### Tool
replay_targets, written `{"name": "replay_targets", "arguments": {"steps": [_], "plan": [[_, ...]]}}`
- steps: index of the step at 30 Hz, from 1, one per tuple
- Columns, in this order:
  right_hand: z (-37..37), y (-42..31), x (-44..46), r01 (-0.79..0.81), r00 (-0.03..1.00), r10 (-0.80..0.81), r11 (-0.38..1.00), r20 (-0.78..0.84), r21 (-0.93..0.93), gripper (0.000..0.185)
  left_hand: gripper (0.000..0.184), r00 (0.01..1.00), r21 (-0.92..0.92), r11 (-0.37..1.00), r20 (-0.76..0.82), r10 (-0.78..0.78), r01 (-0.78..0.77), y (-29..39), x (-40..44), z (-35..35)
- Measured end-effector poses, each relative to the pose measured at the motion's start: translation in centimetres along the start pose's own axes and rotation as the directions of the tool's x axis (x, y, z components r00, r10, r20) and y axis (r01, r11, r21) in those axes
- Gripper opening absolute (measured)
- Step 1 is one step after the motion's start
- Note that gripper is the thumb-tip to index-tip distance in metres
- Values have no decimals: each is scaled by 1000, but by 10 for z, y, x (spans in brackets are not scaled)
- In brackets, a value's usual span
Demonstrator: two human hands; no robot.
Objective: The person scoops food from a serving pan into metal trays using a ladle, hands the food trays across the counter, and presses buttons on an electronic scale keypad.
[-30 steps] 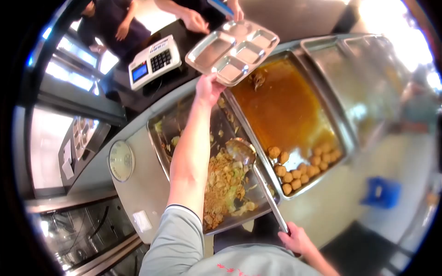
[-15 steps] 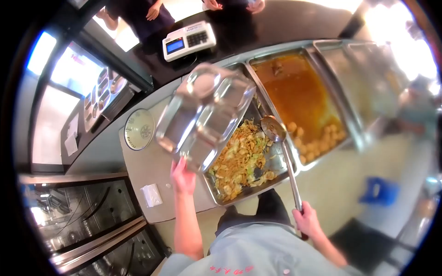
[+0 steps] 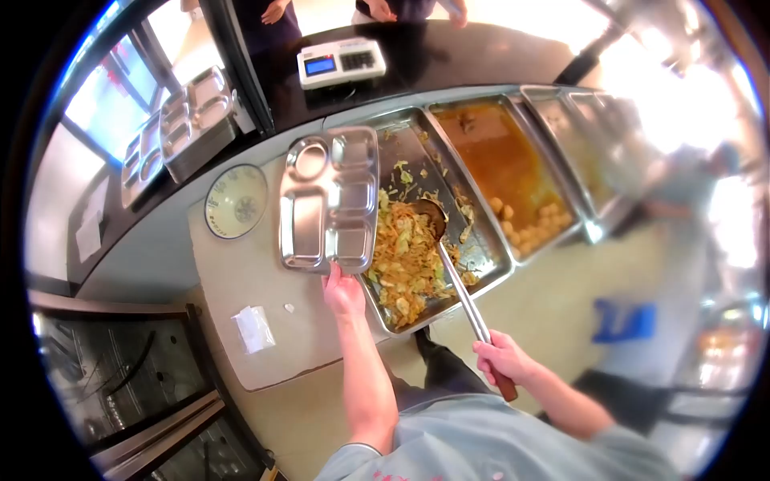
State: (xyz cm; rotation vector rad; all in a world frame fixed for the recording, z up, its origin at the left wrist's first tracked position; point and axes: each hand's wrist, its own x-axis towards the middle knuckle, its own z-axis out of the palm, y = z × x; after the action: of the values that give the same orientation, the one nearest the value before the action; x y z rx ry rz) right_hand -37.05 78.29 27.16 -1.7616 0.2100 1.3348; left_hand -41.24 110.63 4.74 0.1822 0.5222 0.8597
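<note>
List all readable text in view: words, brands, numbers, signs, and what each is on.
None legible.
Grey cloth shirt: pink marks, cut off at the frame edge.
Round pale bowl: dark marks inside its rim, too small.
White boxy keypad device: keys and blue screen too blurred.

On the worktop point(image 3: 309, 341), a bowl point(image 3: 236, 202) lies at the far left corner and a packet point(image 3: 254, 329) toward the near left, while rightward a pan point(image 3: 484, 255) holds vegetables point(image 3: 405, 268) and a ladle point(image 3: 464, 289).
</note>
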Motion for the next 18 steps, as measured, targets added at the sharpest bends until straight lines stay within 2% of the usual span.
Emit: {"name": "replay_targets", "arguments": {"steps": [4,7,8,14,17,18], "plan": [[-7,-5,-2,-67,994,62,996,87,58,17,17,997,-3,998,38,68,-68,-5,4,1],[-2,-12,9,-110,980,76,976,183,185,14,16,996,35,996,38,85,-86,-5,-9,9],[-16,-8,3,-164,970,127,971,208,175,14,16,995,59,994,35,90,-92,0,-10,15],[-23,-3,26,-234,923,71,885,379,404,17,13,994,147,984,-10,106,-103,11,-18,23],[-32,3,29,-279,886,14,814,463,509,23,16,993,235,967,88,84,-102,50,-28,10],[-35,8,29,-304,868,-8,783,497,543,25,21,993,269,957,63,99,-112,66,-36,6]]}}
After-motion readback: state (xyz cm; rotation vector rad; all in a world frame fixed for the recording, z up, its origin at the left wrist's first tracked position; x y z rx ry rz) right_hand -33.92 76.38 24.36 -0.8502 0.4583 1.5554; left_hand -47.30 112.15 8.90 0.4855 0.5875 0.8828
